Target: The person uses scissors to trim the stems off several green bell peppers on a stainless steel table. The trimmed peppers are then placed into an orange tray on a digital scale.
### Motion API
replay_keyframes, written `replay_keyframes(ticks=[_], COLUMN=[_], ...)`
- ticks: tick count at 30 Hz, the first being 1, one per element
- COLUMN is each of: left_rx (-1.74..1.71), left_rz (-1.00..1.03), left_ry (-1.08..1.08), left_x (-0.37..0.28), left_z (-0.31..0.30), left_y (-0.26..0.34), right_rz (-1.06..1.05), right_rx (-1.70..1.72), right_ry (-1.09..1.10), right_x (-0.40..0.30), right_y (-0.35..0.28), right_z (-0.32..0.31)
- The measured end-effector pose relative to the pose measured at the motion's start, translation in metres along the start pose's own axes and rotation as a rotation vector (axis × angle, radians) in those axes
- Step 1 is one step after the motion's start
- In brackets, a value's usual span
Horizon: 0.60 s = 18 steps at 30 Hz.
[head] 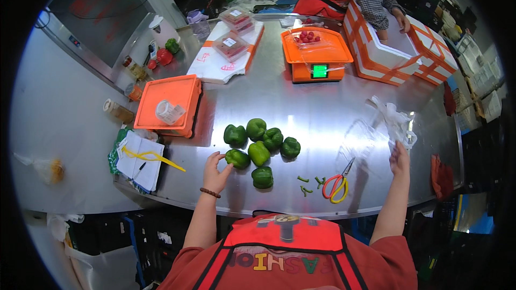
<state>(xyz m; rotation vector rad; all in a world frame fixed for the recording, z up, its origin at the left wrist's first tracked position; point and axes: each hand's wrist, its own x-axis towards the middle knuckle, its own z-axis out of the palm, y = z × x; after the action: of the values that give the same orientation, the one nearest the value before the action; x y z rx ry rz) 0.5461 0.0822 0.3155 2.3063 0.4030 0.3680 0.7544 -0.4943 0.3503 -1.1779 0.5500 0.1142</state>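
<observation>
Several green bell peppers (259, 153) lie grouped on the stainless steel table (314, 108). My left hand (216, 172) is at the leftmost front pepper (237, 159), thumb and fingers apart at its left side; whether it grips the pepper is unclear. At the right, my right hand (399, 159) touches the lower edge of a crumpled clear plastic bag (393, 123); its fingers are partly hidden, so its hold cannot be told. Scissors with red and yellow handles (338, 185) lie between my hands, with cut green pepper stems (309, 184) to their left.
An orange scale (316, 50) bears a tray of red fruit (307, 37). Another orange scale (167, 104) holds a clear plastic roll (169, 112). Notebook (141, 161), foam board (225, 56) and foam box (379, 52) surround the workspace. A co-worker's hands (401, 20) are at the box.
</observation>
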Motion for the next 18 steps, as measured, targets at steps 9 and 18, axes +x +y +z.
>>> replay_keyframes(ticks=[9,18], left_rx=[0.027,0.072], left_rz=[0.006,-0.107], left_ry=[0.017,0.028], left_x=[-0.002,-0.024], left_z=[-0.003,-0.022], left_y=[-0.001,-0.021], right_rz=[-0.193,-0.759], right_rx=[-0.223,-0.986], right_ry=[-0.084,0.168], right_x=[0.092,0.106], right_y=[-0.035,0.021], right_z=[0.116,0.148])
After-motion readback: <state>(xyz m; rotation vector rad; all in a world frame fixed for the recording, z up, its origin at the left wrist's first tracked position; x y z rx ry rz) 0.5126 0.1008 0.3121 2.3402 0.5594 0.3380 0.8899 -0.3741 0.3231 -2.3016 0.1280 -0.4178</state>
